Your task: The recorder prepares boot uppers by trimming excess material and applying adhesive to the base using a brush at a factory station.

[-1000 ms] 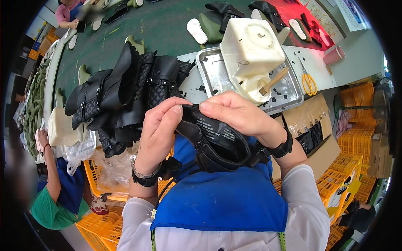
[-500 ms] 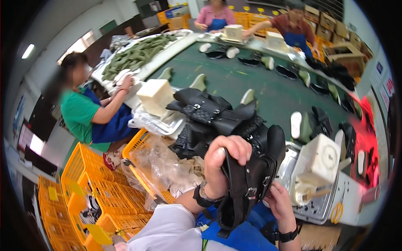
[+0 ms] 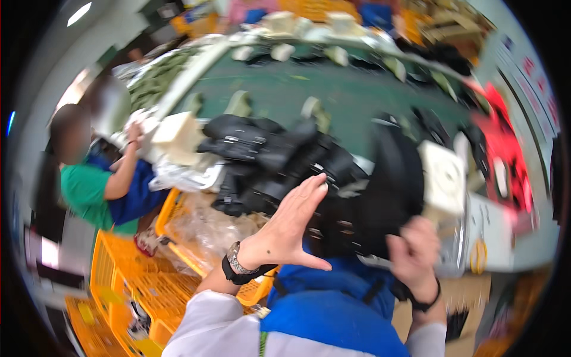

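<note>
A black buckled boot (image 3: 397,178), smeared by motion, stands raised before me, its long part pointing up and away. At its right edge my right hand (image 3: 414,250) is closed, the curled fingers blurred against the black material. My left hand (image 3: 291,229) holds nothing: its fingers stretch forward and the thumb points right, just left of the boot's lower part. Beyond that hand, several black boot uppers (image 3: 253,143) with straps and metal buckles lie heaped on the near edge of the green work table (image 3: 267,80).
Cream plastic containers stand right (image 3: 443,178) and left (image 3: 176,138) of the heap. Yellow scissors (image 3: 478,256) hang at the right. Yellow crates (image 3: 140,262) and a plastic-filled basket (image 3: 168,214) sit low left. A co-worker in green (image 3: 89,190) works at the left; olive shoe pieces (image 3: 239,102) line the table.
My left hand has let go of the boot and spread its fingers. The boot has turned, its lower part moving up and right with my right hand. The whole view has shifted.
</note>
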`<state>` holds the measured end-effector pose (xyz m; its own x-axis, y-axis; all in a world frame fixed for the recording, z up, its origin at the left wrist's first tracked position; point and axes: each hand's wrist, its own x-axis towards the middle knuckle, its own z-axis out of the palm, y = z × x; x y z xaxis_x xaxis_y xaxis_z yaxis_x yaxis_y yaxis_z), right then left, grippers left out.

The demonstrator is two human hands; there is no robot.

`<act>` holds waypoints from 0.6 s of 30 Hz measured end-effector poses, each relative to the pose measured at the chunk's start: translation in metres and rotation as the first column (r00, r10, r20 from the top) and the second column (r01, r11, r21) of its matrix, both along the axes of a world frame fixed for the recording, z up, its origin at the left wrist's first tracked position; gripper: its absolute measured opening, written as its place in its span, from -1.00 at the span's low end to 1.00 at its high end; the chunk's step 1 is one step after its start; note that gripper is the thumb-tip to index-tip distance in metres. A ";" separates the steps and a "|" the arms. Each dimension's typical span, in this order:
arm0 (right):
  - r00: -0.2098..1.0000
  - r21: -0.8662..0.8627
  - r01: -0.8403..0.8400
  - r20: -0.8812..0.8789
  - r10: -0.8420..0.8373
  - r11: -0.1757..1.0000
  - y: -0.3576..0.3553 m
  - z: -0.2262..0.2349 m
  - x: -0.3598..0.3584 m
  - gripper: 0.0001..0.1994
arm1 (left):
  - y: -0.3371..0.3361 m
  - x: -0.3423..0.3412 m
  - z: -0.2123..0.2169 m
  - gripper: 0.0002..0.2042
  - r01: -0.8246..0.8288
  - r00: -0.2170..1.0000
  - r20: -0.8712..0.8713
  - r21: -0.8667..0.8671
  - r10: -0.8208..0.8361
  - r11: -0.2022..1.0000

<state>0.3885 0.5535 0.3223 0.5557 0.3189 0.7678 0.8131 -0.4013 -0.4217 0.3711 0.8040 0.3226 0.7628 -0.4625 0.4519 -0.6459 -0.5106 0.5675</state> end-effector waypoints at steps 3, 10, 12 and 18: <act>0.988 0.074 -0.156 0.026 0.154 0.985 0.030 -0.003 -0.004 -0.83 | -0.030 -0.002 -0.039 0.16 -0.056 0.998 0.036 0.024 0.055 0.998; 0.998 0.125 0.004 -0.061 0.004 0.992 0.024 -0.023 -0.022 -0.83 | -0.068 0.009 -0.052 -0.14 -0.050 0.979 -0.202 -0.097 0.030 0.994; 0.990 0.078 -0.025 -0.133 0.035 0.997 0.010 -0.024 -0.025 -0.78 | -0.066 0.007 -0.058 -0.11 -0.037 0.989 -0.145 -0.187 0.009 0.982; 0.852 0.328 -0.005 -0.493 0.175 0.945 -0.069 -0.022 -0.017 -0.86 | -0.054 0.008 -0.044 -0.27 -0.138 0.957 -0.263 -0.028 0.126 0.990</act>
<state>0.3717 0.4844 0.3002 0.8735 0.1859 0.4499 0.4746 -0.1198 -0.8720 0.3791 0.7503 0.2790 0.9095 -0.3333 0.2484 -0.4016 -0.5508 0.7316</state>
